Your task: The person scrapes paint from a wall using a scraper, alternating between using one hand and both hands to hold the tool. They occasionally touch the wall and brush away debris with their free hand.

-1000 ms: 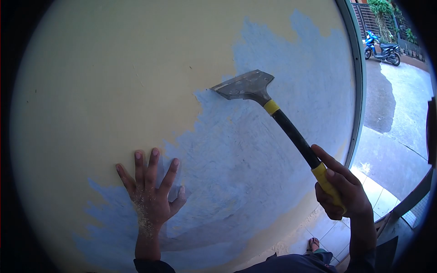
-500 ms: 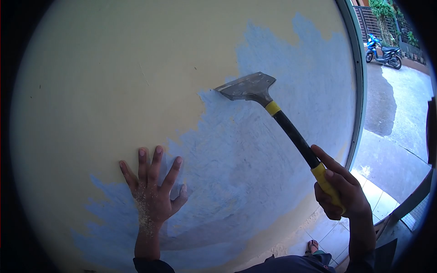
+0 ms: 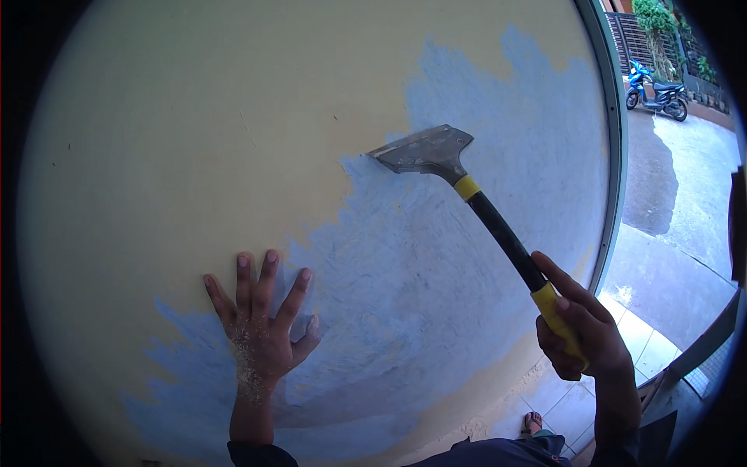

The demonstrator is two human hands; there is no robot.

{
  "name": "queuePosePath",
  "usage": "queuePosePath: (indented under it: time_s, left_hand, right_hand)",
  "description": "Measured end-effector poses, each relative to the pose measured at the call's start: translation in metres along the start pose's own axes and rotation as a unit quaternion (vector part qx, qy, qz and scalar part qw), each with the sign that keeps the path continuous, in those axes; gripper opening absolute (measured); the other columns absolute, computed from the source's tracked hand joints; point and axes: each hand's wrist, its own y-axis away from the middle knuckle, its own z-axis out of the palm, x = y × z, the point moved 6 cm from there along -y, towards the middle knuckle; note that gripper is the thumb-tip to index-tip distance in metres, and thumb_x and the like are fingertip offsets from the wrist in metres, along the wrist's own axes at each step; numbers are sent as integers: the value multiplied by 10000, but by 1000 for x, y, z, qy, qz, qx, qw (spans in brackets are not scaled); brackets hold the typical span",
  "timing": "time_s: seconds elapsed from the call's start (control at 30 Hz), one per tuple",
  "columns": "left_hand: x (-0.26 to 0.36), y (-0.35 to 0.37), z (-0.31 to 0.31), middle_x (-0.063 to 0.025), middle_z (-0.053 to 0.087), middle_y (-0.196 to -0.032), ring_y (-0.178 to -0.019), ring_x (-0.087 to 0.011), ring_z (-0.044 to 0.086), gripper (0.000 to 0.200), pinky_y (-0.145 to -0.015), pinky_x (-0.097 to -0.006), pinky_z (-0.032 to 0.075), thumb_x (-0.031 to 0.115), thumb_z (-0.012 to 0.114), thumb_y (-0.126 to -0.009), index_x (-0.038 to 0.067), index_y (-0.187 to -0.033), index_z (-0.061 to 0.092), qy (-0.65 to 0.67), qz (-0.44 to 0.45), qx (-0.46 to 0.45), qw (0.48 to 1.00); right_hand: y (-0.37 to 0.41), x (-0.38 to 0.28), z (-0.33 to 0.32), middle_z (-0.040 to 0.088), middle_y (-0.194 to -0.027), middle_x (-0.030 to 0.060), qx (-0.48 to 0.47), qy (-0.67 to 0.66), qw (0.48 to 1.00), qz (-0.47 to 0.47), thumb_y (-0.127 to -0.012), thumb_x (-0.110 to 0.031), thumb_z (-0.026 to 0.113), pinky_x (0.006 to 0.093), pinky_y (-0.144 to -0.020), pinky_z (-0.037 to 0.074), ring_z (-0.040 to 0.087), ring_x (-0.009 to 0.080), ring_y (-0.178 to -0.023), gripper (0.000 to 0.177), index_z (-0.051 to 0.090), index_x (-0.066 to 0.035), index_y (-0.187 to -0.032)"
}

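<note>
My left hand (image 3: 264, 335) lies flat on the wall (image 3: 194, 179) with its fingers spread, and pale flakes cover its back and wrist. My right hand (image 3: 580, 327) is wrapped round the yellow grip of a long-handled scraper (image 3: 502, 233). The scraper's wide metal head (image 3: 424, 150) rests at the wall, its blade edge near the border between cream paint and the exposed bluish patch (image 3: 405, 265). That patch has jagged upper edges and spreads below and to the right of the head.
A green frame (image 3: 615, 140) edges the wall on the right. Beyond it a blue motorbike (image 3: 657, 92) stands on a concrete drive (image 3: 704, 179). At the bottom, a foot (image 3: 532, 423) rests on pale floor tiles (image 3: 572, 405) near scattered debris along the wall base.
</note>
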Motion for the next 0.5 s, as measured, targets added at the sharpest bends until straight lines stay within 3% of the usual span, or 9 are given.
queuePosePath:
  time_s: [0.3, 0.5]
  left_hand:
    - [0, 0, 1, -65, 312, -1494, -1416, -329, 212, 531, -1076, -706, 75, 432, 554, -814, 335, -1333, 497, 7, -7, 0, 1000]
    - [0, 1, 2, -60, 320, -1491, -1416, -326, 214, 525, -1079, -702, 79, 425, 555, -807, 337, -1322, 509, 6, -6, 9, 1000]
  right_hand:
    - [19, 16, 5, 495, -612, 88, -48, -33, 998, 36, -992, -132, 355, 244, -352, 399, 441, 91, -357, 574, 96, -45, -1496]
    - [17, 21, 1, 497, -622, 88, -12, -42, 998, 48, -987, -127, 354, 244, -354, 390, 433, 90, -367, 573, 106, -50, -1497]
